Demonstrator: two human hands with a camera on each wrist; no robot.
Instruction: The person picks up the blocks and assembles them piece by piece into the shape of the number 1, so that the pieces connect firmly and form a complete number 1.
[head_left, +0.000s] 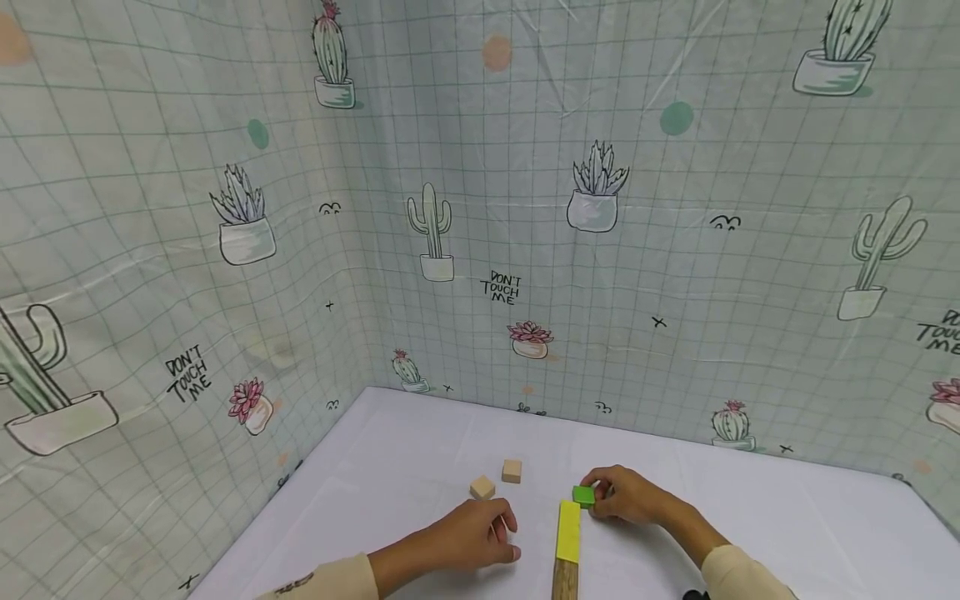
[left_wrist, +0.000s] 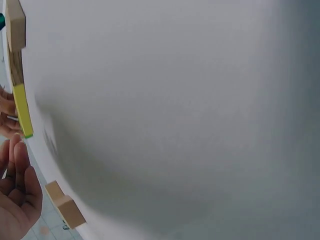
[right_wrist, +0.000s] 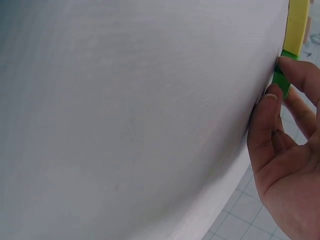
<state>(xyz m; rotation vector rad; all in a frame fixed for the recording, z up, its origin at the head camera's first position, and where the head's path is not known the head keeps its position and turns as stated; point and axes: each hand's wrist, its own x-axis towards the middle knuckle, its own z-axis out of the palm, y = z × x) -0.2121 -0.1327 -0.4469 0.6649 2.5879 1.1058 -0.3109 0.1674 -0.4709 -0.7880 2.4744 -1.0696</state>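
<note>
My right hand (head_left: pixel 630 496) pinches a small green block (head_left: pixel 583 496) between thumb and fingers, at the far end of a yellow block (head_left: pixel 568 532). The right wrist view shows the thumb and a fingertip on the green block (right_wrist: pixel 281 82), which lies in line with the yellow one. A brown wood-grain block (head_left: pixel 566 579) continues the row toward me. To the left of the row, my left hand (head_left: pixel 476 537) hovers over the table with relaxed, slightly bent fingers and nothing in them. Those fingers point toward the yellow block.
Two plain wooden blocks (head_left: pixel 482 487) (head_left: pixel 512 471) sit beyond my left hand. Another plain block (left_wrist: pixel 16 25) adjoins the brown one in the left wrist view. A dark object (head_left: pixel 695 595) is cut off at the bottom edge. Cactus-print cloth (head_left: pixel 465 333) surrounds the white table (head_left: pixel 420 442).
</note>
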